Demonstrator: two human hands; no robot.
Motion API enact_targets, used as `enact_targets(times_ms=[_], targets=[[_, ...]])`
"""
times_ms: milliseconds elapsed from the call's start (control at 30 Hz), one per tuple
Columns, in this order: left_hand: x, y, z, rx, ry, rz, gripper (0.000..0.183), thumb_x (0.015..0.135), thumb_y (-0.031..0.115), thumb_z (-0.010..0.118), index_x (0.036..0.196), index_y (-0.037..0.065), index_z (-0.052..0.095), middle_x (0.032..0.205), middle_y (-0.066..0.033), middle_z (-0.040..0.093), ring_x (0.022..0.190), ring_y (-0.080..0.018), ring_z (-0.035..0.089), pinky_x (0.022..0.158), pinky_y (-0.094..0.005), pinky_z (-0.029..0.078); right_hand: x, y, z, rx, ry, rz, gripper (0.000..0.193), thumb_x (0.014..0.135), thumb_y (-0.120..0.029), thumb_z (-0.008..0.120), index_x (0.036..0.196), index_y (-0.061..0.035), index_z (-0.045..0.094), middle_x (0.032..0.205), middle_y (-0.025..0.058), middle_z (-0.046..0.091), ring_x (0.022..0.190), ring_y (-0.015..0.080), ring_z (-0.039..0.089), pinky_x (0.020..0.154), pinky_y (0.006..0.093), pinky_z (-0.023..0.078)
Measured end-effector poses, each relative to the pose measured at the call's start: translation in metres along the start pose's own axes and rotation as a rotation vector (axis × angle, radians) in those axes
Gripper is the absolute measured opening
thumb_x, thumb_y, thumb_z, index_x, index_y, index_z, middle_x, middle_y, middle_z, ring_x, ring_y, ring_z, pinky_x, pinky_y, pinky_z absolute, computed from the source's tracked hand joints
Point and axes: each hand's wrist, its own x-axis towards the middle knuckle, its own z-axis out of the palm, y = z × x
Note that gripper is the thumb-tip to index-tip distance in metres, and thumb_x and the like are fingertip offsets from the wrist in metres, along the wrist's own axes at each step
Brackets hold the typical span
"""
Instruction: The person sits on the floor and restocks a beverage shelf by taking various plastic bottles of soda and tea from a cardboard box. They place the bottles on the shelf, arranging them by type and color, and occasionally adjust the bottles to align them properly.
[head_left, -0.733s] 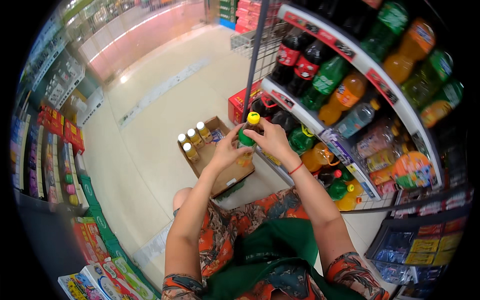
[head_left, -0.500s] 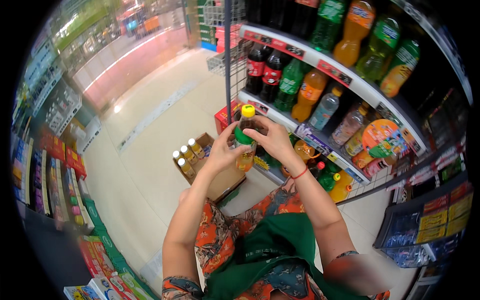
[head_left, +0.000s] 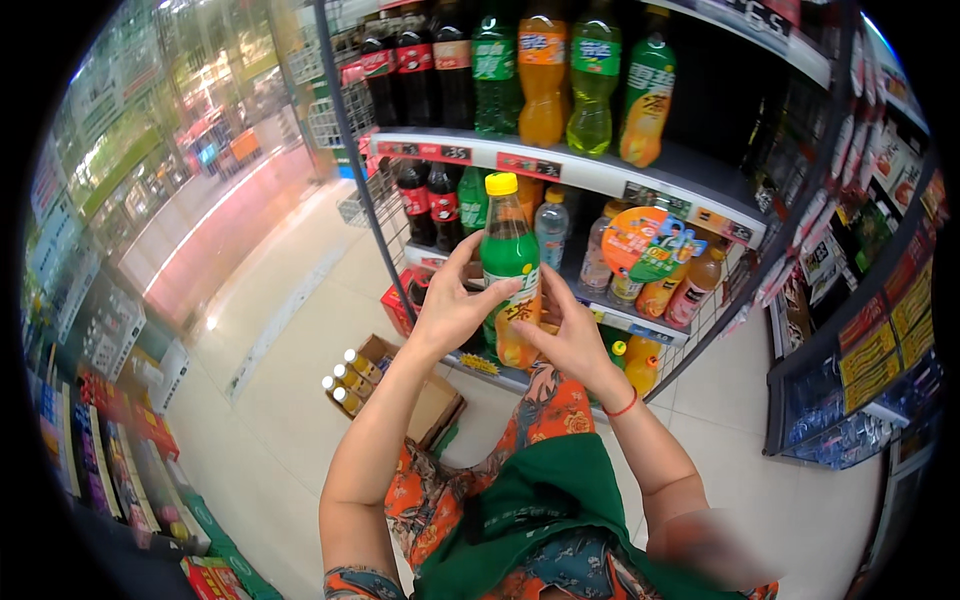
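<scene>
A plastic drink bottle (head_left: 511,250) with a yellow cap and a green and orange label is held upright in front of me. My left hand (head_left: 455,310) wraps its left side, thumb across the label. From the right, my right hand (head_left: 570,330) grips the lower part, with its thumb on the front. Behind the bottle stands a shelf rack (head_left: 480,148) of soft drinks. A similar green and orange bottle (head_left: 650,95) stands at the right end of the upper row, beside a yellow-green drink bottle (head_left: 594,80).
Below on the floor, left of the rack, sits an open cardboard box (head_left: 440,405) with several white-capped bottles (head_left: 352,380). A round orange promotional sign (head_left: 640,243) hangs before the middle shelf. Packaged goods (head_left: 130,450) line the left side. Another display rack (head_left: 830,400) stands at right.
My view has turned up and right toward the shelves. The bottle has been raised in both hands, and its label now shows more fully. My right hand has shifted lower on it.
</scene>
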Motion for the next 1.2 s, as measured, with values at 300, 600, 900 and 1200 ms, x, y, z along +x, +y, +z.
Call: enact_targets(times_ms=[300, 600, 900, 1200], targets=[[0.037, 0.05, 0.071, -0.087, -0.086, 0.09, 0.07, 0.08, 0.01, 0.077, 0.136, -0.004, 0.038, 0.12, -0.0142, 0.06, 0.106, -0.018, 0.06, 0.09, -0.0312, 0.05, -0.018, -0.022, -0.056, -0.028, 0.247, -0.068, 0.081, 0.083, -0.009, 0.071, 0.15, -0.0032, 0.025, 0.131, 0.0168, 0.054, 0.113, 0.0225, 0.06, 0.093, 0.0344, 0.05], [0.058, 0.059, 0.114, -0.21, -0.239, 0.162, 0.072, 0.087, 0.005, 0.067, 0.146, -0.003, 0.027, 0.136, -0.017, 0.047, 0.115, -0.021, 0.056, 0.094, -0.0319, 0.048, -0.017, -0.048, -0.112, 0.143, 0.298, -0.066, 0.075, 0.088, -0.002, 0.066, 0.149, 0.0038, 0.022, 0.134, 0.0127, 0.05, 0.118, 0.0183, 0.054, 0.1, 0.0312, 0.045], [0.086, 0.083, 0.148, -0.16, -0.245, 0.122, 0.071, 0.092, 0.012, 0.065, 0.148, -0.002, 0.025, 0.132, -0.0169, 0.052, 0.108, -0.0179, 0.061, 0.075, -0.0278, 0.056, 0.008, -0.051, -0.16, 0.033, 0.414, -0.206, 0.073, 0.084, -0.01, 0.072, 0.144, 0.0019, 0.032, 0.131, 0.0183, 0.054, 0.114, 0.0215, 0.058, 0.096, 0.0324, 0.049], [0.131, 0.098, 0.169, -0.116, -0.188, 0.128, 0.061, 0.089, 0.017, 0.068, 0.14, -0.003, 0.039, 0.125, -0.0154, 0.059, 0.104, -0.0176, 0.062, 0.076, -0.0278, 0.055, 0.038, -0.063, -0.198, 0.011, 0.454, -0.15, 0.068, 0.083, -0.016, 0.074, 0.139, 0.0026, 0.039, 0.125, 0.0194, 0.058, 0.11, 0.0221, 0.061, 0.091, 0.0323, 0.052]])
